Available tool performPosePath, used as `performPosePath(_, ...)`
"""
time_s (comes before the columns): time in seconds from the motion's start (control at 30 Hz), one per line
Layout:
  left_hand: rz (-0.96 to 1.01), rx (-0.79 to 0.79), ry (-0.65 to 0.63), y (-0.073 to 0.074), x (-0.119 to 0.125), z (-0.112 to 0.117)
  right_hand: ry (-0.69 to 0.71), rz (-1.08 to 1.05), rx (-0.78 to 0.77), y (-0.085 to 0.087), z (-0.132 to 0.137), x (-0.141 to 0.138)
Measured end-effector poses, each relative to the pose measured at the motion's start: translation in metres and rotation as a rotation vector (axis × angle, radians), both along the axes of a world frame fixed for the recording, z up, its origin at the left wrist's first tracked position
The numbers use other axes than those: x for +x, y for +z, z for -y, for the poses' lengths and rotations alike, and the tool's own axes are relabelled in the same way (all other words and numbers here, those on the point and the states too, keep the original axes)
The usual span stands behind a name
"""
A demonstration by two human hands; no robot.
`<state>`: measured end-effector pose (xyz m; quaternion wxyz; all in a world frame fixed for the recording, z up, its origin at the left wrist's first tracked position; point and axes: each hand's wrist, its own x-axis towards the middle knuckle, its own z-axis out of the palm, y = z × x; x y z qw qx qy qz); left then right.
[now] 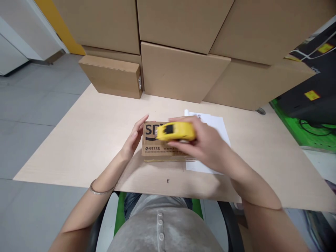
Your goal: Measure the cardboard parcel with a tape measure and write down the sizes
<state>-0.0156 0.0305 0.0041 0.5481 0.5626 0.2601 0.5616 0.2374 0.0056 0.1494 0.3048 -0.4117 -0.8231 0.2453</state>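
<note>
A small brown cardboard box (pixel 153 149) with black print lies flat on the table in front of me. My left hand (pixel 133 140) is at its left edge, fingers outstretched, and I cannot tell whether they press on it. Over the box's right part, my right hand (pixel 203 140) grips a yellow toy car (pixel 181 131) with a black patch on top. The car is slightly blurred, and whether it touches the box is unclear. Hand and car hide much of the box's print.
White paper sheets (pixel 217 127) lie partly under the box and my right hand. Behind stand large stacked cartons (pixel 181 73) and a smaller carton (pixel 112 78) at the left. Dark equipment (pixel 301 101) sits on something green to the right. The wooden table (pixel 86 140) ends near my body.
</note>
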Motion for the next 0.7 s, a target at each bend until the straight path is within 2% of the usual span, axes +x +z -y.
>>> performPosePath(0.07,0.018,-0.038,-0.033,-0.002,-0.006,-0.003,-0.305,-0.135,-0.035,-0.004,0.009,0.031)
performPosePath(0.13,-0.016,-0.053,-0.090,-0.002,-0.015,-0.007,-0.576,-0.281,-0.053,-0.017,0.020,0.065)
performPosePath(0.23,-0.198,-0.094,-0.229,0.003,-0.035,-0.015,-0.762,-0.374,-0.193,-0.044,0.038,0.101)
performPosePath(0.33,-0.346,-0.067,-0.291,0.013,-0.050,-0.014,-0.726,-0.422,-0.313,-0.065,0.051,0.108)
performPosePath(0.43,-0.396,0.045,-0.314,0.028,-0.047,0.000,-0.657,-0.475,-0.303,-0.070,0.043,0.094)
performPosePath(0.5,-0.406,0.152,-0.334,0.039,-0.033,0.014,-0.616,-0.488,-0.245,-0.068,0.020,0.080)
performPosePath(0.57,-0.433,0.330,-0.305,0.047,-0.015,0.030,-0.546,-0.530,-0.227,-0.066,-0.010,0.067)
performPosePath(0.63,-0.469,0.434,-0.220,0.048,0.003,0.045,-0.471,-0.574,-0.235,-0.067,-0.040,0.056)
performPosePath(0.7,-0.488,0.443,-0.135,0.042,0.017,0.057,-0.415,-0.589,-0.267,-0.072,-0.062,0.049)
